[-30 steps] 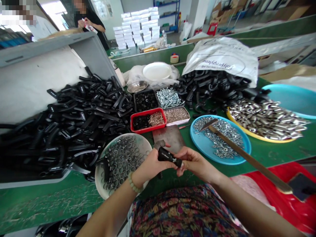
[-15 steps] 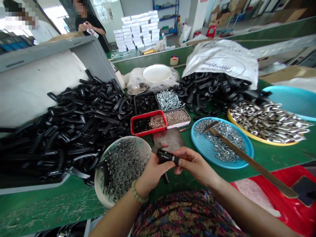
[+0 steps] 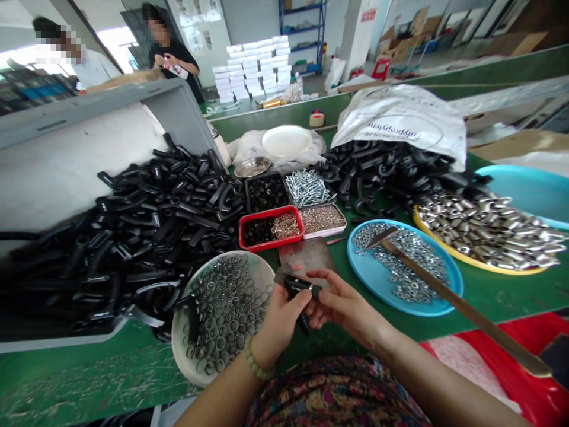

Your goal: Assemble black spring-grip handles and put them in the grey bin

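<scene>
We noted the left hand (image 3: 280,323) clenched around a black plastic part (image 3: 299,289), with the right hand (image 3: 344,302) pinching its far end between thumb and fingers, so both grips were closed on it over the green table (image 3: 484,296). Just left of the grip sat a white bowl (image 3: 267,276) of steel rings (image 3: 226,314). Beyond the grip lay a scuffed metal plate (image 3: 306,255), and to its right a blue tray (image 3: 456,296) of hex nuts (image 3: 409,276).
</scene>
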{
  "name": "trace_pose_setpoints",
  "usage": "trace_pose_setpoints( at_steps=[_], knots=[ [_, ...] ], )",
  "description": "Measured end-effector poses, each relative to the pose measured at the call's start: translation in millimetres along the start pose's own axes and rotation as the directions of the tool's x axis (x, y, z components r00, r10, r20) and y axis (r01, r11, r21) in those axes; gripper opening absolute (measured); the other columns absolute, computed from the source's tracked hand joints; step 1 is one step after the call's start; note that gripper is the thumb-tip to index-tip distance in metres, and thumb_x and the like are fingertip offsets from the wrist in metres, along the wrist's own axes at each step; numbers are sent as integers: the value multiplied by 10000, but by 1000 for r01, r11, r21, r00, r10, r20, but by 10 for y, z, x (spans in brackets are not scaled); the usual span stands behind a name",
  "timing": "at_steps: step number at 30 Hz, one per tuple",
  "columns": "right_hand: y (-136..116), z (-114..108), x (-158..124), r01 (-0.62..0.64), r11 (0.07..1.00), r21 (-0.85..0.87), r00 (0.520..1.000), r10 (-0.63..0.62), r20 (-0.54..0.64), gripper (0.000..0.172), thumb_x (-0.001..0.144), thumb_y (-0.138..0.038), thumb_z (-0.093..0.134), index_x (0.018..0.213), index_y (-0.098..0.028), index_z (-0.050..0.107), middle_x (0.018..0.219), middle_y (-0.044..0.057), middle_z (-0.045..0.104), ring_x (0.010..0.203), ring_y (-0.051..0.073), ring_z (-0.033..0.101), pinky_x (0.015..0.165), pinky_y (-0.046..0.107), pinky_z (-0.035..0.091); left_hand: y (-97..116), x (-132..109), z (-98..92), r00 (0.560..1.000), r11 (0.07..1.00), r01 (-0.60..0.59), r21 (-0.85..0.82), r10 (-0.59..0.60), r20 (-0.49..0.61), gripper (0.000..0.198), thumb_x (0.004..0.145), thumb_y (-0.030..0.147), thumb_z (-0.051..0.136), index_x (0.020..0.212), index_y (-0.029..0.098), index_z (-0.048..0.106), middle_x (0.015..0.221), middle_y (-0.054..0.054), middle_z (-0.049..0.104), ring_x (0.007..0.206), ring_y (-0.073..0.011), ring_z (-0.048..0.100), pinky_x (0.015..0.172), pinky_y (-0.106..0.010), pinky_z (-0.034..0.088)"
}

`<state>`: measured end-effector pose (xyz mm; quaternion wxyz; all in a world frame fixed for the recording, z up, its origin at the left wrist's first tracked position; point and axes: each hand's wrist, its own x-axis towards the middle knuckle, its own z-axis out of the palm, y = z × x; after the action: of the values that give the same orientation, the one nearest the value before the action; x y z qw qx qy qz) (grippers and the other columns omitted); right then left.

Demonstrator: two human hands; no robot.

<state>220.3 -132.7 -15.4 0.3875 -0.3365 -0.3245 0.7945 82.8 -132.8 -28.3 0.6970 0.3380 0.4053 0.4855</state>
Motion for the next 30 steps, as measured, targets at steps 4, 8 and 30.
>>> trace_pose_setpoints(
  at_steps=[4, 8, 30],
  knots=[
    [-2, -56, 49, 40, 982, -187, 997, -50, -51, 370, 772, -388, 673, 995, -224, 427, 775, -20, 646, 640, 131, 654, 611, 276, 519, 114, 31, -167, 992, 959, -11, 284, -24, 121, 510, 695, 326, 721, 1131, 211, 483, 950, -37, 588, 805, -168, 567, 705, -283, 481],
    [-376, -265, 495, 181, 601, -778, 983, -77, 170, 255, 930, -390, 423, 1057, -180, 490, 892, 51, 667, 730, 149, 657, 670, 299, 514, 303, 273, -398, 982, 707, -190, 682, 125, 144, 275, 866, 346, 506, 1068, 175, 580, 948, -85, 616, 912, -220, 554, 863, -356, 431],
    [-551, -684, 1090, 224, -90, -970, 917, -319, 241, 194, 930, -202, 418, 1009, -190, 595, 933, 18, 690, 853, 127, 629, 769, 232, 471, -178, 749, -311, 905, -96, -358, 929, 209, 371, 539, 701, 249, 602, 1225, 212, 483, 1150, -68, 582, 1124, -266, 440, 1103, -518, 115]
  ],
)
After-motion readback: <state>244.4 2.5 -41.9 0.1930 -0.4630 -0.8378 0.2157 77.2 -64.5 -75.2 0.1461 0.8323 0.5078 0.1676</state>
